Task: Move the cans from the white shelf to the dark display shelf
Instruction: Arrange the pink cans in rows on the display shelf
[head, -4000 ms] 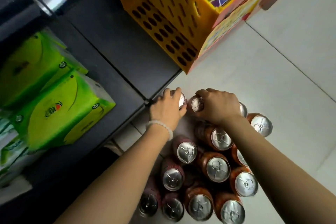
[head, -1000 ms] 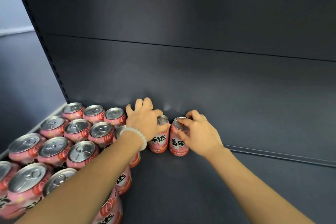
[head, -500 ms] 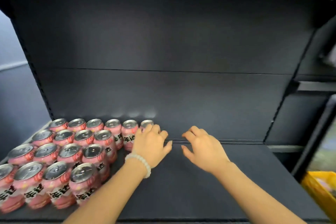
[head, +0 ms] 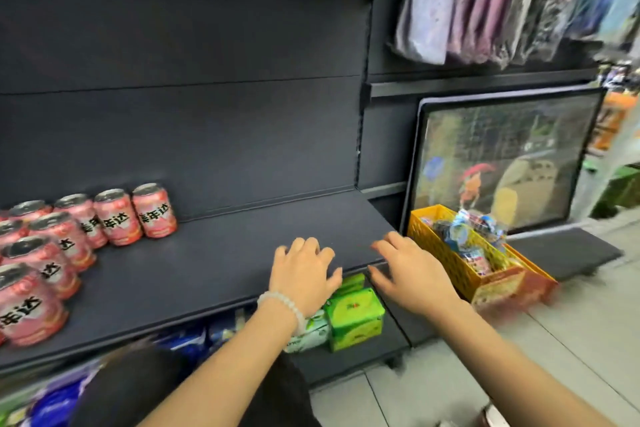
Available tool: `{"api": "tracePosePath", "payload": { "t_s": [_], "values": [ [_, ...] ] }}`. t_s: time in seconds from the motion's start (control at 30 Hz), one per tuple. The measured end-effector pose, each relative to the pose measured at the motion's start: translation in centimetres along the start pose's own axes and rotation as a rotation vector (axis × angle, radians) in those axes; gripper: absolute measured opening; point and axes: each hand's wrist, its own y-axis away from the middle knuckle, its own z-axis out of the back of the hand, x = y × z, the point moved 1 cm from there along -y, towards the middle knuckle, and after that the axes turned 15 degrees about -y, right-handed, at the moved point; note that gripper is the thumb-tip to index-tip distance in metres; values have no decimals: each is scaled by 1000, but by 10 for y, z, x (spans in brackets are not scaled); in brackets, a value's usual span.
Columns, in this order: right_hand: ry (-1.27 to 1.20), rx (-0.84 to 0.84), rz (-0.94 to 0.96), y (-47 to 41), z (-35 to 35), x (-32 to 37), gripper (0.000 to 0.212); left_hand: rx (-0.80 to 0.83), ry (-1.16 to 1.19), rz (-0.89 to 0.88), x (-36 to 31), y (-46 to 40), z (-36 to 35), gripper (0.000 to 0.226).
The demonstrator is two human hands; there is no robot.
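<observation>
Over dark display shelf (head: 214, 263), empty spread hands (head: 304, 270)

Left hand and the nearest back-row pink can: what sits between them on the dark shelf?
Nothing: in the head view, only bare dark shelf lies between the empty left hand and the rightmost back-row pink can.

I see matt dark metal on the display shelf (head: 214, 253). The cans (head: 152, 211) at nine o'clock have glossy pink labels and shiny metal lids. At three o'clock, the yellow basket (head: 446, 253) looks like perforated plastic.
</observation>
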Motion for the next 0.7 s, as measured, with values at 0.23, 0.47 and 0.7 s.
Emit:
{"api": "tracePosePath", "payload": {
  "t_s": [0.23, 0.47, 0.7],
  "values": [
    [-47, 44, -223, 73, -16, -76, 38, 91, 9, -125, -86, 0, -38, 43],
    [-112, 246, -449, 127, -81, -139, 39, 283, 101, -206, -148, 7, -109, 40],
    [-182, 673, -582, 157, -165, -184, 50, 635, 82, -297, -177, 19, -203, 52]
  ]
}}
